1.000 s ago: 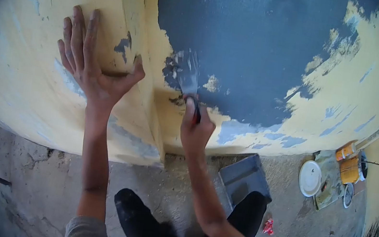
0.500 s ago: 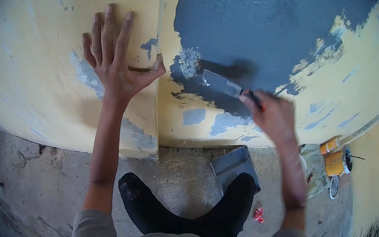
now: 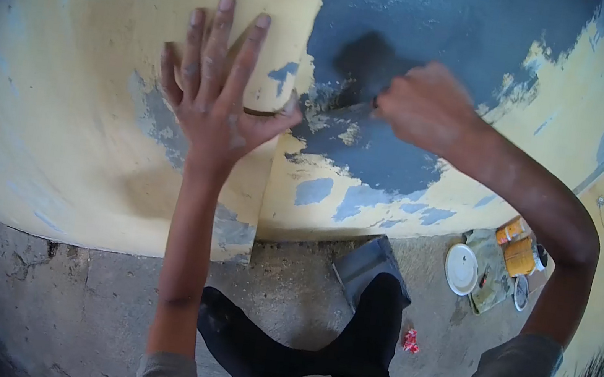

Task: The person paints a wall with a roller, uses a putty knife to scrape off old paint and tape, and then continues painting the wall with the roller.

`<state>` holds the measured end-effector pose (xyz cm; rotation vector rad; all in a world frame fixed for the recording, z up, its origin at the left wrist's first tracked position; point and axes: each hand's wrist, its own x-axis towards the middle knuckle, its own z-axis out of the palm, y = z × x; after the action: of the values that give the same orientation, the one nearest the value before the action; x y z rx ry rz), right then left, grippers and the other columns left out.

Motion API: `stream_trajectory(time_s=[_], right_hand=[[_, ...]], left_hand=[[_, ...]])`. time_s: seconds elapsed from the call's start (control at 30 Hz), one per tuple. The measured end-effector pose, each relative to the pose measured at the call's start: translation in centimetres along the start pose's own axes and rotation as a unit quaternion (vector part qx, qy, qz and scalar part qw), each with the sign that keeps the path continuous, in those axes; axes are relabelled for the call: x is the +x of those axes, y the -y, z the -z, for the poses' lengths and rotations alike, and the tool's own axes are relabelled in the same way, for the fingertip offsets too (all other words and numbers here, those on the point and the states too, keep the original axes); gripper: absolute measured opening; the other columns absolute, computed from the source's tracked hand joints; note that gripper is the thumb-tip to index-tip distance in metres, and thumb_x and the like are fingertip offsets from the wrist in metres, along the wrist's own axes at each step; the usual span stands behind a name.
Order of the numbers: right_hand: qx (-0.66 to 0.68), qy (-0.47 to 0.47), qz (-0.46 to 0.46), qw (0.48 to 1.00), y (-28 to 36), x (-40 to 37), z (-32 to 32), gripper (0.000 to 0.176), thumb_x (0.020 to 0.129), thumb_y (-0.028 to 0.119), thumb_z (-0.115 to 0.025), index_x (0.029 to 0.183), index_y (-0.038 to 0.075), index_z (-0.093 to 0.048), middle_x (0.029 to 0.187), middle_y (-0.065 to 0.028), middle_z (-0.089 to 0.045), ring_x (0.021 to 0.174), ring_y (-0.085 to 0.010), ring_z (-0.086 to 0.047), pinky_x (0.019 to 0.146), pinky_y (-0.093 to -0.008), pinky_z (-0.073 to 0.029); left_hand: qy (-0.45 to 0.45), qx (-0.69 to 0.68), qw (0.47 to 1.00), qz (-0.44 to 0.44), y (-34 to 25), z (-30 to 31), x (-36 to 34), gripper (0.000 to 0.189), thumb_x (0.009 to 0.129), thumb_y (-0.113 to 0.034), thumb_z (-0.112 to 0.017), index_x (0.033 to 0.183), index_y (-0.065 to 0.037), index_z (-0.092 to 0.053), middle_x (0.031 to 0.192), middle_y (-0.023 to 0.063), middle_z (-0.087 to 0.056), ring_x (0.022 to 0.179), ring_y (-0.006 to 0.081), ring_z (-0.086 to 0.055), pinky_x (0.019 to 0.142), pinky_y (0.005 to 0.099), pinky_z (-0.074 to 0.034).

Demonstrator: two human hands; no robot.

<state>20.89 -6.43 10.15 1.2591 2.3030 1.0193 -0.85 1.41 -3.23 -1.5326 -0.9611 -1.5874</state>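
My left hand is spread on the cream wall, its thumb near the wall's vertical edge. My right hand is a fist around the handle of a putty knife. The knife's blade, blurred and seen nearly edge-on, points left toward the rough left border of the dark grey patch. Its tip is hard to make out against rough, light-flecked spots there. Most of the handle is hidden in my fist.
On the concrete floor, a dark grey slab lies by my knee. To the right are a white lid, orange containers and a small round dish. A red-and-white wrapper lies below the slab.
My right hand has moved up with the knife, its elbow swung outward, and the blade has turned toward the patch's left border. The view has shifted slightly; my left hand remains spread on the wall.
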Motion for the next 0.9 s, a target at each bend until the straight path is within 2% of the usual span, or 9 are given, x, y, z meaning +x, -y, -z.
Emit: stream_trajectory(time_s=[0.13,0.37,0.47,0.5,0.6,0.67,0.73,0.77,0.9], right_hand=[[-0.047,-0.124,-0.076,0.988,1.0,-0.7,0.8,0.012,0.075,0.009,-0.064,0.064,0.012,-0.070,0.067,-0.0109,-0.068,0.068,-0.0284,-0.069,0.057,-0.0409,-0.054],[-0.059,-0.053,-0.113,0.990,2.3,-2.8,3.6,0.012,0.078,0.010,-0.063,0.069,0.011,-0.070,0.070,-0.0114,-0.068,0.071,-0.0267,-0.070,0.062,-0.0409,-0.054],[-0.041,-0.080,-0.172,0.981,2.2,-3.5,5.0,0.015,0.088,0.017,-0.061,0.082,0.006,-0.070,0.076,-0.0144,-0.068,0.074,-0.0311,-0.069,0.065,-0.0420,-0.054],[0.078,-0.048,-0.217,0.972,2.6,-4.1,3.2,0.020,0.092,0.023,-0.059,0.090,0.004,-0.067,0.078,-0.0168,-0.068,0.075,-0.0344,-0.068,0.066,-0.0433,-0.053],[0.379,0.001,-0.288,0.879,5.7,-6.9,-6.0,0.034,0.097,0.034,-0.056,0.103,0.001,-0.059,0.081,-0.0235,-0.066,0.075,-0.0412,-0.066,0.066,-0.0471,-0.052],[0.565,-0.080,-0.317,0.758,10.4,-8.0,-11.3,0.026,0.097,0.026,-0.059,0.100,0.000,-0.059,0.070,-0.0161,-0.065,0.063,-0.0293,-0.067,0.057,-0.0405,-0.049],[0.626,-0.183,-0.372,0.660,15.4,-7.2,-15.3,0.022,0.096,0.022,-0.059,0.099,0.000,-0.062,0.065,-0.0074,-0.061,0.057,-0.0123,-0.058,0.053,-0.0317,-0.046],[0.720,-0.180,-0.389,0.546,17.3,-6.6,-16.1,0.022,0.097,0.021,-0.059,0.102,0.001,-0.063,0.064,-0.0029,-0.059,0.056,-0.0085,-0.054,0.051,-0.0280,-0.043],[0.750,-0.253,-0.453,0.411,21.8,-2.1,-17.5,0.026,0.100,0.026,-0.055,0.100,0.001,-0.064,0.059,0.0009,-0.055,0.046,-0.0063,-0.047,0.043,-0.0257,-0.037]], left_hand=[[0.001,-0.004,1.000,0.000,0.1,-0.1,0.0,0.080,0.064,-0.056,-0.071,0.136,-0.025,-0.055,0.149,0.0049,-0.044,0.139,0.0269,-0.037,0.115,0.0470,-0.019],[-0.015,-0.024,1.000,0.006,0.0,-0.2,-0.4,0.078,0.063,-0.054,-0.071,0.135,-0.026,-0.056,0.148,0.0035,-0.046,0.139,0.0251,-0.037,0.116,0.0462,-0.020],[-0.014,-0.015,1.000,0.011,0.0,-0.3,-0.3,0.079,0.063,-0.054,-0.072,0.135,-0.027,-0.056,0.148,0.0038,-0.046,0.139,0.0246,-0.037,0.116,0.0455,-0.020],[-0.014,-0.012,1.000,0.012,0.0,-0.3,-0.3,0.078,0.063,-0.054,-0.072,0.135,-0.027,-0.056,0.147,0.0038,-0.046,0.139,0.0247,-0.038,0.116,0.0455,-0.020],[-0.019,-0.013,1.000,0.008,0.2,-0.4,-0.2,0.078,0.063,-0.054,-0.072,0.135,-0.027,-0.056,0.147,0.0039,-0.046,0.139,0.0250,-0.038,0.116,0.0461,-0.020],[-0.022,-0.013,1.000,0.011,-0.1,-0.3,-0.4,0.078,0.063,-0.054,-0.071,0.135,-0.027,-0.056,0.147,0.0039,-0.046,0.138,0.0252,-0.038,0.115,0.0468,-0.021],[-0.017,0.002,1.000,0.008,-0.1,-0.2,-0.1,0.078,0.064,-0.053,-0.071,0.135,-0.026,-0.055,0.148,0.0052,-0.045,0.138,0.0262,-0.039,0.114,0.0474,-0.023],[-0.015,0.005,1.000,0.004,-0.2,-0.1,-0.2,0.078,0.064,-0.053,-0.071,0.135,-0.026,-0.055,0.148,0.0052,-0.045,0.138,0.0262,-0.039,0.114,0.0474,-0.023],[-0.023,0.018,1.000,-0.002,-0.3,-0.4,-0.1,0.076,0.067,-0.056,-0.067,0.136,-0.026,-0.055,0.147,0.0076,-0.046,0.137,0.0286,-0.039,0.113,0.0472,-0.023]])
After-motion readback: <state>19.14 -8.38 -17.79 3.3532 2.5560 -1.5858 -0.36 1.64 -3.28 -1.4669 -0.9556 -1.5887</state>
